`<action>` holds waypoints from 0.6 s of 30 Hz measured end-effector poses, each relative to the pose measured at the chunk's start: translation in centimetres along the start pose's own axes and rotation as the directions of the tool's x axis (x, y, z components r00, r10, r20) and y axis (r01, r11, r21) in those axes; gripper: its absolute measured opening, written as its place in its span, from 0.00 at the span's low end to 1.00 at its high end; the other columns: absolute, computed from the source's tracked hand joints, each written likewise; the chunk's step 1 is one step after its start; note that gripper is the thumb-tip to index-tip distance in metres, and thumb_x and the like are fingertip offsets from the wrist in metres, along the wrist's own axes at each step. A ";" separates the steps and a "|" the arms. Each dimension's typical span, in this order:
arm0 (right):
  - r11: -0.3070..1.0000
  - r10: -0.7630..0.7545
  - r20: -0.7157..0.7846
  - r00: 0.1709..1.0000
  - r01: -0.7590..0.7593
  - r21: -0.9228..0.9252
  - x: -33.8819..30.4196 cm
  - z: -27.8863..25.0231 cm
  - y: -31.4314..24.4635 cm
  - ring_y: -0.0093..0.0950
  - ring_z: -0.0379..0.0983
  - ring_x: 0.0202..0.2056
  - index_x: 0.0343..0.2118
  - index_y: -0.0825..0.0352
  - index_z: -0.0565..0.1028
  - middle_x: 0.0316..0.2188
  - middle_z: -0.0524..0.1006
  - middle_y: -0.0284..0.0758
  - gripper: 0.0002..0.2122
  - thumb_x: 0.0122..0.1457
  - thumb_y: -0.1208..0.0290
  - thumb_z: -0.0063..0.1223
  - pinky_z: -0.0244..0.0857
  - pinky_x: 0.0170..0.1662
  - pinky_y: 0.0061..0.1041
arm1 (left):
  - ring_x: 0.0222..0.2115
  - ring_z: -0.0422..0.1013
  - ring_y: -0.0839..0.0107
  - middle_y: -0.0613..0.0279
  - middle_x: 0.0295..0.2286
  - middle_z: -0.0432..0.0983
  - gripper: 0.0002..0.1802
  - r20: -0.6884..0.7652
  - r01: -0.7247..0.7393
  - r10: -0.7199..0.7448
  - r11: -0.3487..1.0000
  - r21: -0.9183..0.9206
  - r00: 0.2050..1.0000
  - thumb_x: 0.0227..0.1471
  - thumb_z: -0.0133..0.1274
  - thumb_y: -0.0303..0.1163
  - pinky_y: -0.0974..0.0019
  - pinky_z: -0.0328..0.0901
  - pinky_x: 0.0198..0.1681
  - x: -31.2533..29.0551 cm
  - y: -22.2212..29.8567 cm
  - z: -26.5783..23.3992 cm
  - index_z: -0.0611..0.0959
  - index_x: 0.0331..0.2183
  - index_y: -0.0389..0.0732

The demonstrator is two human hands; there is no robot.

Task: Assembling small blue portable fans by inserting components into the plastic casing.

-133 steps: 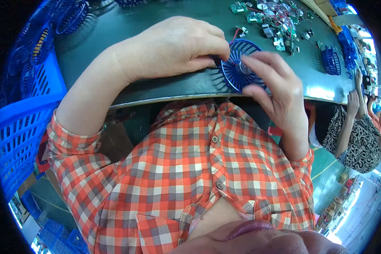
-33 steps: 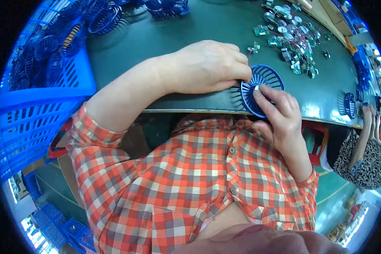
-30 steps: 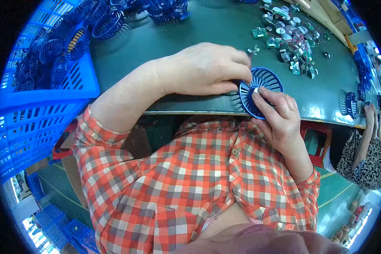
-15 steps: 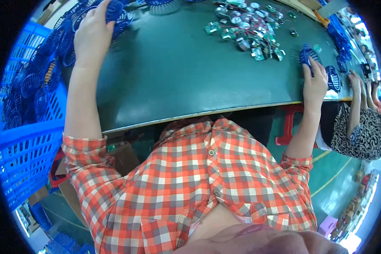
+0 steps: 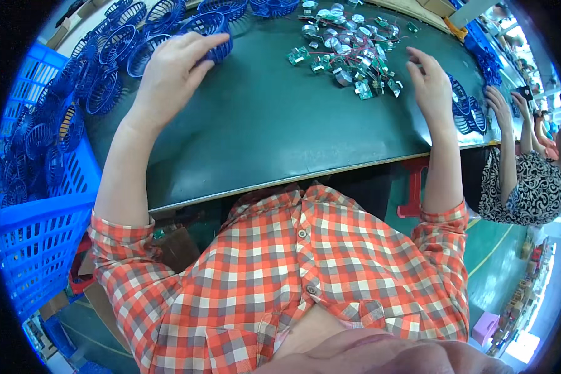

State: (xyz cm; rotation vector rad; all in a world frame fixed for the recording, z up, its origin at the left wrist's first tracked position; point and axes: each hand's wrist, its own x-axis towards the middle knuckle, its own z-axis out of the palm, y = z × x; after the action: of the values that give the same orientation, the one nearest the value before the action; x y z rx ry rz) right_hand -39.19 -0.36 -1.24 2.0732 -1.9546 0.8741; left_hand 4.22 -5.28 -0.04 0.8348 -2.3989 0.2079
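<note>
My left hand [image 5: 174, 78] is over the left of the table. Its thumb and forefinger are around the near edge of a round blue slatted plastic cover [image 5: 209, 23]. Part of the grip is hidden behind the fingers. My right hand [image 5: 431, 90] is raised with fingers curved apart and nothing between them. It is to the right of a heap of small circuit boards with silvery round parts and red wires [image 5: 349, 53]. Two blue slatted covers [image 5: 460, 103] lie just beyond my right wrist.
Several blue covers [image 5: 119, 45] are spread along the table's far left. A blue crate [image 5: 43, 209] full of similar parts stands left of the green table [image 5: 274, 124]. At the right, another person's hand [image 5: 498, 106] rests near the table.
My left hand has moved right and nearer, with a blue cover shifting along with it. My right hand has let go of a blue cover and moved left toward the circuit-board heap.
</note>
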 end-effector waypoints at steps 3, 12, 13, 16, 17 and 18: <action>0.996 -0.024 -0.032 0.999 0.021 -0.088 3.1 1.1 3.6 0.34 0.79 0.33 0.55 0.62 0.73 0.34 0.81 0.41 0.19 0.61 0.67 0.53 0.71 0.41 0.30 | 0.38 0.74 0.56 0.56 0.36 0.78 0.16 -0.171 0.056 -0.075 0.992 -0.114 0.983 0.53 0.52 0.21 0.58 0.68 0.43 0.0 -0.5 0.0 0.83 0.44 0.43; 0.840 0.302 0.119 0.946 -0.323 0.437 5.5 1.8 4.2 0.18 0.74 0.24 0.41 0.68 0.78 0.24 0.77 0.29 0.10 0.63 0.67 0.54 0.68 0.28 0.18 | 0.40 0.73 0.64 0.61 0.34 0.79 0.15 -0.318 0.085 -0.041 0.989 0.124 0.947 0.54 0.52 0.25 0.59 0.65 0.48 0.1 -0.9 -0.4 0.84 0.44 0.45; 0.834 0.194 -0.059 0.979 -0.133 0.535 4.8 1.4 3.1 0.18 0.73 0.24 0.38 0.70 0.78 0.24 0.76 0.28 0.09 0.63 0.68 0.55 0.68 0.29 0.18 | 0.40 0.73 0.64 0.61 0.34 0.79 0.15 -0.316 0.092 -0.048 0.987 0.128 0.948 0.54 0.52 0.25 0.59 0.65 0.48 -0.4 -1.0 0.0 0.84 0.44 0.45; 0.862 0.157 -0.325 0.933 0.031 0.506 2.8 -0.1 1.4 0.17 0.73 0.26 0.36 0.71 0.78 0.25 0.76 0.29 0.07 0.64 0.72 0.55 0.69 0.31 0.17 | 0.35 0.74 0.62 0.63 0.28 0.78 0.10 -0.092 0.340 -0.330 0.930 0.141 0.940 0.53 0.56 0.36 0.58 0.66 0.42 -1.7 -2.0 1.2 0.85 0.38 0.46; 0.854 0.145 -0.428 0.892 0.105 0.509 2.3 -0.4 1.3 0.17 0.73 0.26 0.36 0.71 0.78 0.26 0.76 0.30 0.06 0.64 0.73 0.55 0.69 0.32 0.16 | 0.35 0.74 0.62 0.63 0.28 0.78 0.10 -0.090 0.339 -0.329 0.930 0.141 0.940 0.53 0.56 0.36 0.58 0.66 0.42 -2.0 -2.7 1.2 0.85 0.38 0.46; 0.865 0.171 -0.480 0.861 0.102 0.492 0.8 -1.7 1.2 0.17 0.73 0.27 0.36 0.71 0.78 0.26 0.77 0.30 0.05 0.64 0.75 0.54 0.68 0.32 0.16 | 0.33 0.74 0.59 0.62 0.27 0.78 0.10 -0.156 0.302 -0.287 0.950 0.077 0.945 0.54 0.56 0.37 0.57 0.66 0.40 -1.3 -3.6 1.7 0.85 0.37 0.46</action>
State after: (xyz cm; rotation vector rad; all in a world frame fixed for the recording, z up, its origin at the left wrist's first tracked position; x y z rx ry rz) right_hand -40.83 -0.33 0.24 1.7421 -1.5815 1.8902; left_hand 6.42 -8.01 -2.34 1.1720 -2.1125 0.2609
